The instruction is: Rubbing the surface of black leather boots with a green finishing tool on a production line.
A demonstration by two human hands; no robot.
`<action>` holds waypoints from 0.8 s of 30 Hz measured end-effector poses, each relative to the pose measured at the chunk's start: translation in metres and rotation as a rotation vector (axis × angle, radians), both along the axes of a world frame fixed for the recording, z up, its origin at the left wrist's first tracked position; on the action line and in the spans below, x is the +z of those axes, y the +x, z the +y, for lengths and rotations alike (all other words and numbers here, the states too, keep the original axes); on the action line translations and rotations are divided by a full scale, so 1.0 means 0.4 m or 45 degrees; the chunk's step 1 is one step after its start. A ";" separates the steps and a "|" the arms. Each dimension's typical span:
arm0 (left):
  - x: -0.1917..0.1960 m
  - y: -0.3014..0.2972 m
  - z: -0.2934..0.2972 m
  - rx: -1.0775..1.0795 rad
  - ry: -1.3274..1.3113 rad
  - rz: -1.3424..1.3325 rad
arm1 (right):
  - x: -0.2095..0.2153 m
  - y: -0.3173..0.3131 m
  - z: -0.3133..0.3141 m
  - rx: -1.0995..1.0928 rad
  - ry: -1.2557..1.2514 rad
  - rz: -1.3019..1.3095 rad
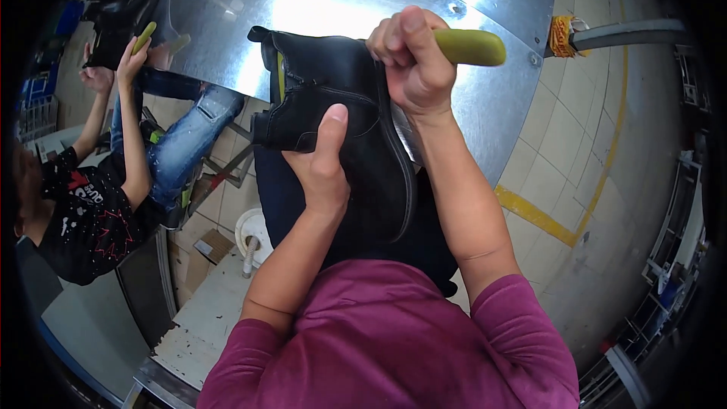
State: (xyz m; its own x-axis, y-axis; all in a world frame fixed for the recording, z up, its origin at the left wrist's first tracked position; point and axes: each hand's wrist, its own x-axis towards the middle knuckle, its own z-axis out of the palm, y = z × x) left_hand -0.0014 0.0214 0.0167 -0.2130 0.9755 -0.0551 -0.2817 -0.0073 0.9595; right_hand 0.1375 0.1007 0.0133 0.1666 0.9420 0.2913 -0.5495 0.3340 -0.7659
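We are working in front of a big shiny metal sheet filling the upper middle of the frame. Against it we are holding a black ankle boot at frame centre, its long axis running from the opening at upper left down to the sole edge at lower right. Our left hand is gripping the boot from below, thumb pressing up along its side. Our right hand is closing in a fist round a green-handled tool just above the boot's upper right edge, so the right is nearer the seam. At far left another person is lifting a similar tool.
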 end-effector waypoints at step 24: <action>-0.001 -0.040 -0.018 -0.081 0.006 0.047 | 0.055 -0.068 0.038 -0.538 -0.435 -0.189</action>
